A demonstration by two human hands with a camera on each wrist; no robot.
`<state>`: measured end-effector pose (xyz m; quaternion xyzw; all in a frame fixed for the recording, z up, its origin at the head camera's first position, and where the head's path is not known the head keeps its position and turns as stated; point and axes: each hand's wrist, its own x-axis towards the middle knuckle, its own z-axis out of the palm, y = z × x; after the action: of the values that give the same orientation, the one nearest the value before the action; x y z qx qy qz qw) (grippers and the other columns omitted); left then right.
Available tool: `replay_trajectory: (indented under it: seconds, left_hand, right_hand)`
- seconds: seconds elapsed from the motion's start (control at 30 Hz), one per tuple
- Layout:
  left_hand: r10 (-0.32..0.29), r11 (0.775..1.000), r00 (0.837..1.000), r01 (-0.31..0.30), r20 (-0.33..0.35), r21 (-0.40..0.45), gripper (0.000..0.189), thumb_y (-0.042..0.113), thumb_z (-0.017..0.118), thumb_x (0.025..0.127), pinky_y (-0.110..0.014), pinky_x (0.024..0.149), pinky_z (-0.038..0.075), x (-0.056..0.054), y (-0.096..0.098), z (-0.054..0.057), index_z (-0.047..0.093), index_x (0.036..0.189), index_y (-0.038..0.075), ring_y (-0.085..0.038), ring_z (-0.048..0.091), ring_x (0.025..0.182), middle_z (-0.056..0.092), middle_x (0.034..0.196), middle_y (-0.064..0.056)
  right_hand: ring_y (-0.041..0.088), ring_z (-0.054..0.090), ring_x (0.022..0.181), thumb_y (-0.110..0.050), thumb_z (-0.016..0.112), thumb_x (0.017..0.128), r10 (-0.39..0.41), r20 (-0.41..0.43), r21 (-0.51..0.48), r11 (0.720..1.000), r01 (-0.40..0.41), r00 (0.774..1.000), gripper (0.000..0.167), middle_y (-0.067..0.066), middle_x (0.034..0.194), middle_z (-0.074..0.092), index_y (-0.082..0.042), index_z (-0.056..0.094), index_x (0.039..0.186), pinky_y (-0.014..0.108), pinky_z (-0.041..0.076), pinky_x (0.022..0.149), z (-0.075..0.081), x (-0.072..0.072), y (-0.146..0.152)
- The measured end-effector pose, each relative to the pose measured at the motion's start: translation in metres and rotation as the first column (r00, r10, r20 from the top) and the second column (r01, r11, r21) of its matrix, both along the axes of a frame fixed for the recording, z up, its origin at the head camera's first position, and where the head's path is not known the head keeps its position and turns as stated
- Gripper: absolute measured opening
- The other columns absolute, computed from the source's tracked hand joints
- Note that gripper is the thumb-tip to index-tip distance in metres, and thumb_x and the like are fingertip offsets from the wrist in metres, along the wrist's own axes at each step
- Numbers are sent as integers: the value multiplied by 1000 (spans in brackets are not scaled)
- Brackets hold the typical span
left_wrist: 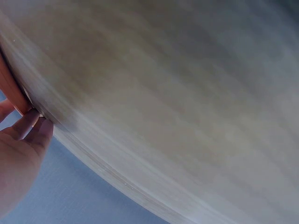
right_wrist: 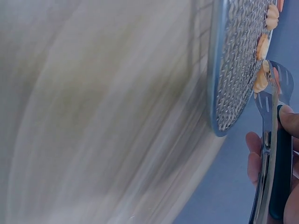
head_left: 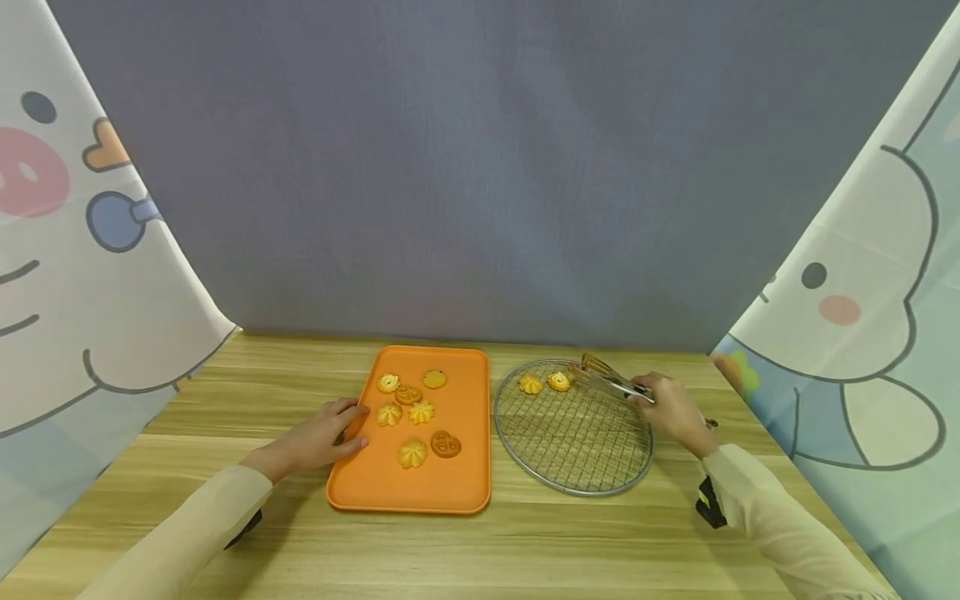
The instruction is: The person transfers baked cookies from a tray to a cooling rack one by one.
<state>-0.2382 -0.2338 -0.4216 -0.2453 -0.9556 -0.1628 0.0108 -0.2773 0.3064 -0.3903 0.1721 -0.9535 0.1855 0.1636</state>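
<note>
My left hand (head_left: 324,435) grips the left rim of an orange tray (head_left: 450,487), some fingertips over the rim and others against its outer side in the left wrist view. Several cookies lie on the tray, among them a flower-shaped one (head_left: 412,452) and a pretzel-shaped one (head_left: 446,444). At the far right edge of a round wire rack (head_left: 592,450), my right hand (head_left: 673,414) holds metal tongs with dark grips (right_wrist: 281,172). A cookie (right_wrist: 261,78) shows at the tongs' slotted tips. Two more cookies, a flower-shaped one (head_left: 531,383) and a ring-like one (head_left: 558,381), lie on the rack's far side.
Tray and rack stand side by side on a wood-grain table (head_left: 555,550). A grey cloth (head_left: 480,167) hangs along the table's back edge. Cartoon-printed sheets close off the left (head_left: 90,317) and right (head_left: 862,358) sides.
</note>
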Motion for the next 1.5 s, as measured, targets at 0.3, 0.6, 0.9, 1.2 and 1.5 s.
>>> replay_trajectory:
  seconds: [0.3, 0.6, 0.9, 1.2, 1.5]
  left_hand:
    - [-3, 1000, 1000, 3, -6, -1, 55, 37, 55, 90, -57, 94, 38, -1, -1, -1, 46, 130, 0, -46, 37, 123, 39, 134, -27]
    - [-1, 1000, 1000, 1, -3, -2, 56, 37, 56, 90, -57, 95, 37, 0, -1, -1, 46, 131, 0, -46, 37, 124, 39, 135, -27]
    - [-10, 1000, 1000, 10, -25, -3, 54, 35, 56, 90, -56, 93, 39, 1, 0, -1, 47, 129, -1, -45, 39, 122, 41, 133, -27]
    - [-13, 1000, 999, 12, -31, -4, 54, 35, 57, 90, -56, 94, 38, 1, -1, -1, 47, 129, -1, -45, 40, 121, 42, 132, -27]
    - [-3, 1000, 1000, 3, -18, 6, 55, 37, 57, 90, -57, 96, 36, 2, -1, 1, 47, 130, 0, -46, 38, 123, 41, 133, -27]
  right_hand:
    - [20, 55, 62, -7, 68, 80, -28, -14, 17, 999, 28, 1000, 30, 26, 97, 63, 8, 63, 105, 32, 42, 52, -5, 1, 6]
    - [11, 42, 50, -8, 68, 81, -38, 2, 15, 999, 38, 999, 31, 27, 99, 62, 8, 62, 107, 25, 32, 47, -5, 5, 6]
    - [8, 37, 44, -9, 67, 82, -35, 15, 8, 999, 34, 999, 32, 27, 99, 62, 8, 62, 108, 22, 28, 42, -5, 7, 7]
    - [5, 28, 40, -10, 67, 82, -45, 12, -1, 999, 45, 999, 32, 27, 101, 61, 7, 62, 109, 21, 24, 38, -5, 8, 7]
    - [14, 47, 55, -9, 67, 81, -35, -6, -3, 999, 35, 999, 33, 27, 98, 62, 8, 62, 108, 26, 35, 49, 0, 8, 8]
